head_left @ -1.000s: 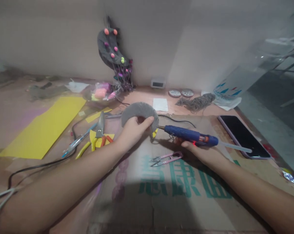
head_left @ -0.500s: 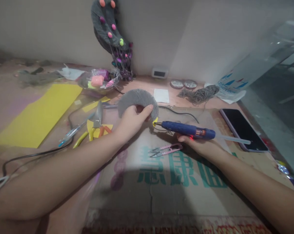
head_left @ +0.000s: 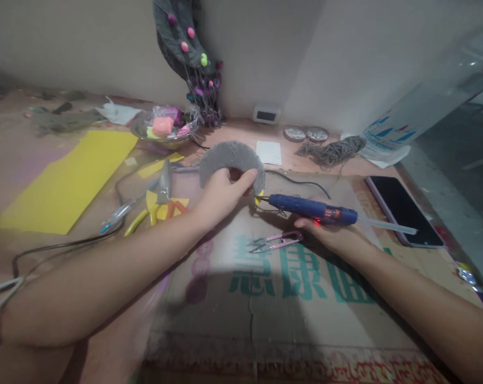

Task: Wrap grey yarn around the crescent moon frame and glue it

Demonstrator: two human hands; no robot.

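Observation:
My left hand is closed on a grey yarn-wrapped crescent, its thumb pressed near the right end. A small yellow piece shows at that end. My right hand grips a blue hot glue gun whose nozzle is at the yellow piece; whether it touches I cannot tell. A clear glue stick pokes out of the gun's back, and a red light glows on its underside. Below lie pink thread snips on a printed cardboard sheet.
Pliers, a pen and a yellow sheet lie to the left. Behind are a bowl of bright pieces, a hanging decorated crescent and a grey yarn bundle. A phone lies right, near the table edge.
The whole view has shifted slightly, with things sitting a little further right and higher. Both hands keep their holds, and the glue gun's nozzle stays at the yellow piece.

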